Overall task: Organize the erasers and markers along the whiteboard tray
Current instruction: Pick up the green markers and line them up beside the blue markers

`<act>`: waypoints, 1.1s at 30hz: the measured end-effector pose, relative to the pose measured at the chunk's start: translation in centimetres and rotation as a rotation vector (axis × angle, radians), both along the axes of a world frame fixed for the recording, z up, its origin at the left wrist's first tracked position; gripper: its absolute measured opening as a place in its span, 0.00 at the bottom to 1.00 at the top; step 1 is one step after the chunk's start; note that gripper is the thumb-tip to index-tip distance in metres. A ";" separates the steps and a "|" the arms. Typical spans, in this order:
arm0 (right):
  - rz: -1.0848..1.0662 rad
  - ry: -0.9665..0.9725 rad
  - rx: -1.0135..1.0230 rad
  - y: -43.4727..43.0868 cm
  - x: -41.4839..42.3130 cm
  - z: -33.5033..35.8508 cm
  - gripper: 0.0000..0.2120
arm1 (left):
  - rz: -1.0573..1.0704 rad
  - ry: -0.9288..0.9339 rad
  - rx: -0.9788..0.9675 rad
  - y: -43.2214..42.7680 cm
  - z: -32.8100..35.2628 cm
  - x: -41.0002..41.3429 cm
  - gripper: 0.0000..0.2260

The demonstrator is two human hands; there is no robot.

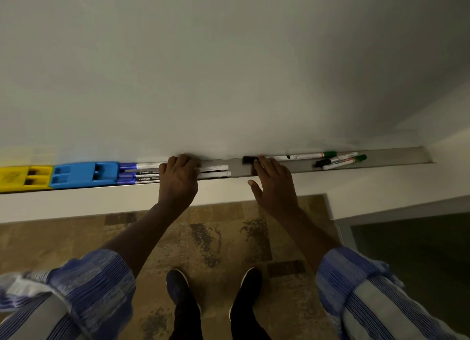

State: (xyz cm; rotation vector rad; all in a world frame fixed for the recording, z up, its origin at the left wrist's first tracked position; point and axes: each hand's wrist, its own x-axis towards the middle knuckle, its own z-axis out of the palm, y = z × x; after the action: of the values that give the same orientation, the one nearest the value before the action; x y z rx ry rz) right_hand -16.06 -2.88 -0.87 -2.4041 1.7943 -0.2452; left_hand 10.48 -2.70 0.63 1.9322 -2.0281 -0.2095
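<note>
The whiteboard tray (396, 159) runs as a long grey ledge under the whiteboard (229, 72), its left end cut off by the frame edge. At that end lies a yellow eraser (24, 177), partly out of view, with a blue eraser (85, 174) touching it on the right; both lie lengthwise in the tray. Just beside the blue eraser, three blue-capped markers (142, 173) lie side by side, parallel to the tray, caps toward the erasers; their middles are hidden under the left hand (179, 179), whose fingers are curled down over them, though whether it grips any of them cannot be told. The white ends come out past the hand on the right. The right hand (273, 184) rests on the tray's front edge, thumb spread away, fingertips on or at a black-capped marker (292, 157) that lies along the back wall, its far end green; the contact is hard to make out. Near the tray's right end two more markers (340, 160) lie slightly skewed and overlapping, one green-ended, their labels too blurred to read.
</note>
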 end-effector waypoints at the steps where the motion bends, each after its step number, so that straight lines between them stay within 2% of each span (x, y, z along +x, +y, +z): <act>1: -0.006 0.000 0.009 -0.1 -0.5 0.0 0.27 | -0.010 0.000 -0.003 0.0 0.0 -0.2 0.07; 9: -0.048 -0.056 -0.070 -0.2 -5.3 1.7 0.24 | -0.129 -0.006 0.006 -0.4 0.6 -4.9 0.15; 16: -0.348 -0.070 -0.151 -1.2 -14.0 3.7 0.19 | -0.251 0.016 0.056 -1.1 0.7 -10.1 0.20; 20: -0.472 -0.032 -0.103 -2.2 -18.6 4.3 0.20 | -0.344 -0.020 0.090 -1.2 0.8 -12.7 0.23; 24: -0.644 -0.127 -0.018 -3.2 -22.1 4.1 0.21 | -0.414 -0.043 0.127 -1.2 1.0 -15.0 0.26; 29: -0.554 -0.066 0.045 -4.1 -24.6 3.8 0.21 | -0.461 -0.070 0.151 -1.1 0.9 -17.4 0.25; 33: -0.480 -0.007 0.038 -4.9 -25.5 3.6 0.17 | -0.501 -0.109 0.165 -1.2 0.7 -18.9 0.29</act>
State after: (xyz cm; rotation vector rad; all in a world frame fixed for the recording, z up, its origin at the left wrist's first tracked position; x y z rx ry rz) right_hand -41.54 -7.74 2.78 -1.9081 2.3239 -0.2598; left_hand -8.40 -3.86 1.38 1.5105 -2.6142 -0.4068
